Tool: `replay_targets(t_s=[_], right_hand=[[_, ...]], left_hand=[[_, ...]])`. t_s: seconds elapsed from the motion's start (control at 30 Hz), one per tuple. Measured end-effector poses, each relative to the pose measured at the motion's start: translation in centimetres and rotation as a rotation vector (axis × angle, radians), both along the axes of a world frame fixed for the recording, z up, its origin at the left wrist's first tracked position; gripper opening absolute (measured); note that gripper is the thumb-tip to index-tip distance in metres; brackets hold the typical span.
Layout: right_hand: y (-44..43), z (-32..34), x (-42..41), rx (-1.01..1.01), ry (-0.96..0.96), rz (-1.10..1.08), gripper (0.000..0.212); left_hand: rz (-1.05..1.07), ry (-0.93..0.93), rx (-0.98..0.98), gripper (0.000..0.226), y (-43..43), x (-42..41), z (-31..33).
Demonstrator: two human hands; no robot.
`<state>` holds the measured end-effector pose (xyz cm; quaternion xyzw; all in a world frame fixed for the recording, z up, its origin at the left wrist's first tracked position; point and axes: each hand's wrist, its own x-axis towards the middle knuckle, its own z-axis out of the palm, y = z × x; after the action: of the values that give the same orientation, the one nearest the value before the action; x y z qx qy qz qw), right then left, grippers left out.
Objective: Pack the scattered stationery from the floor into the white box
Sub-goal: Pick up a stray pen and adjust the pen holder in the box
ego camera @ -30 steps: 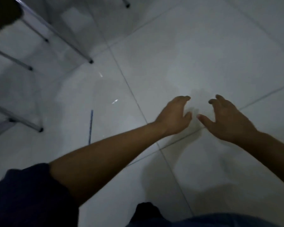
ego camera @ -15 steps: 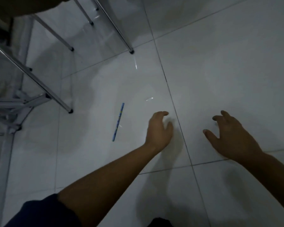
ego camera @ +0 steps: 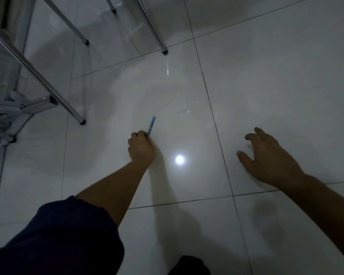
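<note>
Left hand [ego camera: 141, 147]: grip curled round the blue pencil [ego camera: 151, 125] — low at the floor [ego camera: 266, 76];
Right hand [ego camera: 270, 157]: grip wide — holding nothing

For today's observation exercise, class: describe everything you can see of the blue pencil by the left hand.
The thin blue stick-shaped pencil is straight, with small paler markings on its barrel, too small to read. Wood or plastic cannot be told. It lies low over the glossy white tiled floor, pointing away from the person and slightly right. Its far end is free; its near end is hidden under the curled fingers of the left hand, which pinches it.
</note>
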<state>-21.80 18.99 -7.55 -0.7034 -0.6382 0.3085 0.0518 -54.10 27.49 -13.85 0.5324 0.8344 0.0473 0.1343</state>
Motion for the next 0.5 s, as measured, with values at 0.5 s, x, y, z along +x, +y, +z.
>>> replay_targets(t_s=[0.5], right_hand=[[-5.2,4.3,5.0,-0.015,-0.011,-0.098,0.057]], left_hand=[[-0.536,-0.669,0.056,0.013,-6.7,16.6,5.7]])
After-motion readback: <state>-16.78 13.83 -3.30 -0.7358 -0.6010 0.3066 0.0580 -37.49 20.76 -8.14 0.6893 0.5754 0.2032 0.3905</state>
